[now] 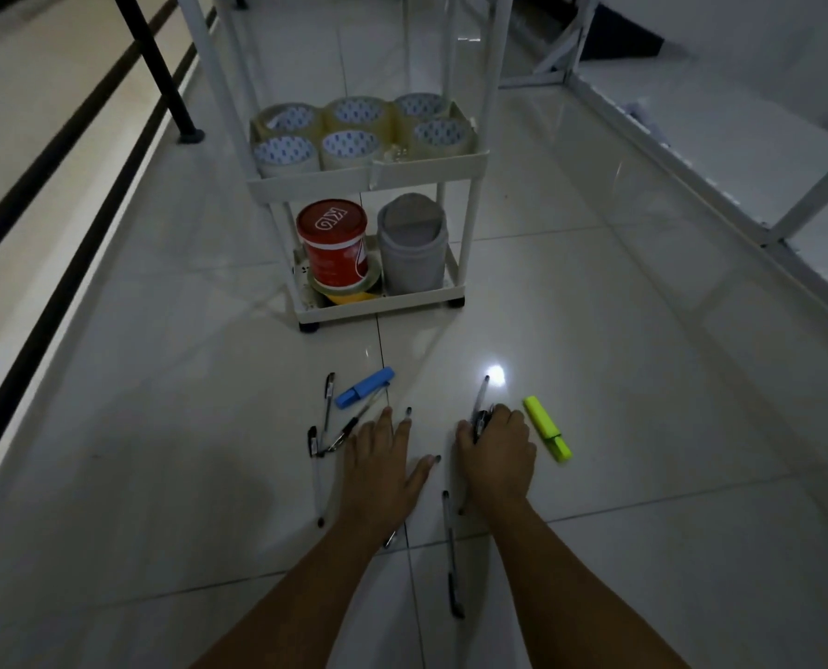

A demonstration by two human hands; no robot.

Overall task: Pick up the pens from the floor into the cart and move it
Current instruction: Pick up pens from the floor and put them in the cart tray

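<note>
Right hand point(496, 444): fingers curled around black pens point(480, 408), low on the floor point(643, 427).
Left hand point(383, 456): spread flat, holding nothing.
Cart point(368, 176): beyond both.

Two bare forearms reach in from the bottom edge — no sleeves, watch or bracelet in sight. The left hand point(382, 463) and right hand point(496, 451) wear no rings — their fingernails are painted dark.

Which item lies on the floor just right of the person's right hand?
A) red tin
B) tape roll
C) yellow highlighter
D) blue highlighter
C: the yellow highlighter lies on the tile beside the right hand, which is closed on pens; the blue highlighter lies beyond the left hand.
</note>
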